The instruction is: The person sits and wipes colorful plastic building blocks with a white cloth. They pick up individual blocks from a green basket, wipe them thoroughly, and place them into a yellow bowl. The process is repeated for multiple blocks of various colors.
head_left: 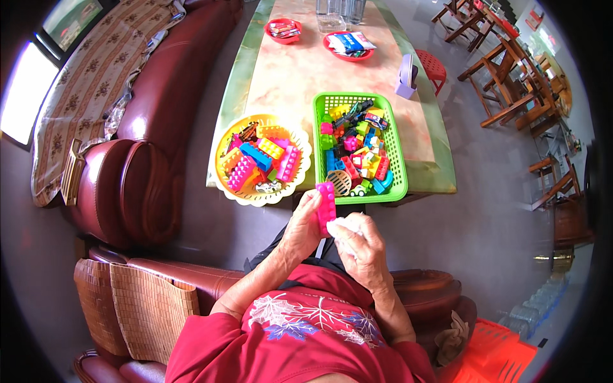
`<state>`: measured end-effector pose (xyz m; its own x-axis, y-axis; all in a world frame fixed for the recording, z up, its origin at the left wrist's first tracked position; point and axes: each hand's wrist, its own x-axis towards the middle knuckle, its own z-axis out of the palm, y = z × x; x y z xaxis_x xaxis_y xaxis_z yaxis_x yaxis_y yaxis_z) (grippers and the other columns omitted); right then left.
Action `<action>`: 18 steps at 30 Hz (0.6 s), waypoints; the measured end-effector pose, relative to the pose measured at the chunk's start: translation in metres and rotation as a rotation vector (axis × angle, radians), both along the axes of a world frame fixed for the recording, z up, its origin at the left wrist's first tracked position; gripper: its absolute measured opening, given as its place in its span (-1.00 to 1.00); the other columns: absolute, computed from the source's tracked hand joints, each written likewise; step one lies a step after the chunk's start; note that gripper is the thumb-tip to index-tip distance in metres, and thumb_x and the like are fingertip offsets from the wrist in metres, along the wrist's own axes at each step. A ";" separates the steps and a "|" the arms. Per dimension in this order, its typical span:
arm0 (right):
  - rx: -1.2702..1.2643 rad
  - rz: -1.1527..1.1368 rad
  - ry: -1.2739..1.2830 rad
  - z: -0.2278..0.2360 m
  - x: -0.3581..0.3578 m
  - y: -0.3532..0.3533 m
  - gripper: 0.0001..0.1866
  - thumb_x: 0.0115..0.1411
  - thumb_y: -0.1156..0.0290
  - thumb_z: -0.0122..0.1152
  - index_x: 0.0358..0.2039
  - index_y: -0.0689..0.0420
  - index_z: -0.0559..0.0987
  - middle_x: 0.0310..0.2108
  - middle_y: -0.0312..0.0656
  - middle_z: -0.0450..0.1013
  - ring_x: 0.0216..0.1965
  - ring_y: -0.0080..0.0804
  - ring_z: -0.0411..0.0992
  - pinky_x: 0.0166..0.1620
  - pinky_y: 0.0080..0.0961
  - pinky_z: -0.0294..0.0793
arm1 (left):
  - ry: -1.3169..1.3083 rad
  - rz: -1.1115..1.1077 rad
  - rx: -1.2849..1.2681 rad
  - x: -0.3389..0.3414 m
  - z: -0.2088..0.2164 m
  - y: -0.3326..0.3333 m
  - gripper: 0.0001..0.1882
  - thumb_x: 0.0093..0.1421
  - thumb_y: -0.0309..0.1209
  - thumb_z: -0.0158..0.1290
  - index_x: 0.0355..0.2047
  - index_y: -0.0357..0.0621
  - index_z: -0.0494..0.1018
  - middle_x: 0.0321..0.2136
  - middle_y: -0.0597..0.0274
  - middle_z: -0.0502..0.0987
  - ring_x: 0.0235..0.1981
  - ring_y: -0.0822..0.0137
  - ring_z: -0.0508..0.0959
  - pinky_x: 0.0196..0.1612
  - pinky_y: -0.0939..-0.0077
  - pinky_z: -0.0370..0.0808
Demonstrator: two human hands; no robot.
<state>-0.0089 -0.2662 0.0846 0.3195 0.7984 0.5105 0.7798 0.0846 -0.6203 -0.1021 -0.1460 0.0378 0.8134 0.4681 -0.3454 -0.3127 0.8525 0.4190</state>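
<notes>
The pink building block stood upright just before the green basket, the left hand gripping its side while the right hand pinched a white cloth against it. Wiping well seemed to call for a steady left-hand hold. The yellow basket sat left of the green one.

Long marble-look table with green edging running up centre frame, yellow round basket of blocks lower left, green rectangular basket of toys beside it, two red dishes upper centre, purple box at right edge
</notes>
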 end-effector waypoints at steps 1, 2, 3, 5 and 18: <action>0.042 -0.034 -0.016 0.003 0.000 0.006 -0.64 -0.11 0.64 0.26 -0.22 0.15 0.59 -0.22 -0.15 0.41 -0.24 -0.19 0.43 -0.23 -0.35 0.51 | 0.017 -0.008 0.009 0.002 0.000 -0.002 -0.68 0.25 -0.18 0.05 -0.04 0.07 0.31 -0.18 0.43 0.44 -0.17 0.46 0.46 -0.12 0.44 0.43; 0.086 -0.070 -0.034 0.006 -0.002 0.012 -0.65 -0.11 0.64 0.27 -0.23 0.15 0.60 -0.22 -0.15 0.41 -0.26 -0.20 0.43 -0.24 -0.36 0.51 | 0.032 -0.017 0.020 0.004 0.002 -0.003 -0.68 0.25 -0.18 0.05 -0.04 0.06 0.30 -0.18 0.41 0.44 -0.16 0.45 0.46 -0.11 0.44 0.43; 0.071 -0.078 -0.090 0.004 -0.005 0.016 -0.66 -0.11 0.64 0.27 -0.24 0.14 0.60 -0.22 -0.16 0.41 -0.27 -0.21 0.43 -0.26 -0.37 0.51 | 0.016 -0.003 0.046 0.005 0.002 -0.006 -0.69 0.26 -0.19 0.04 -0.05 0.04 0.31 -0.19 0.36 0.44 -0.14 0.43 0.46 -0.09 0.40 0.44; 0.045 -0.107 -0.223 -0.005 -0.011 0.023 -0.69 -0.10 0.63 0.27 -0.27 0.12 0.60 -0.24 -0.17 0.41 -0.28 -0.22 0.42 -0.30 -0.39 0.51 | 0.003 0.037 0.122 0.005 -0.003 -0.006 -0.72 0.27 -0.21 0.03 -0.07 0.03 0.31 -0.19 0.33 0.45 -0.14 0.44 0.47 -0.06 0.40 0.44; -0.087 -0.381 -0.123 -0.015 0.000 0.017 -0.73 -0.10 0.67 0.25 -0.33 0.12 0.55 -0.33 -0.14 0.39 -0.29 -0.15 0.44 -0.28 -0.31 0.48 | 0.154 0.063 0.207 0.008 0.007 -0.015 -0.80 0.28 -0.28 0.03 -0.13 0.00 0.33 -0.35 0.41 0.45 -0.41 0.59 0.42 -0.38 0.72 0.36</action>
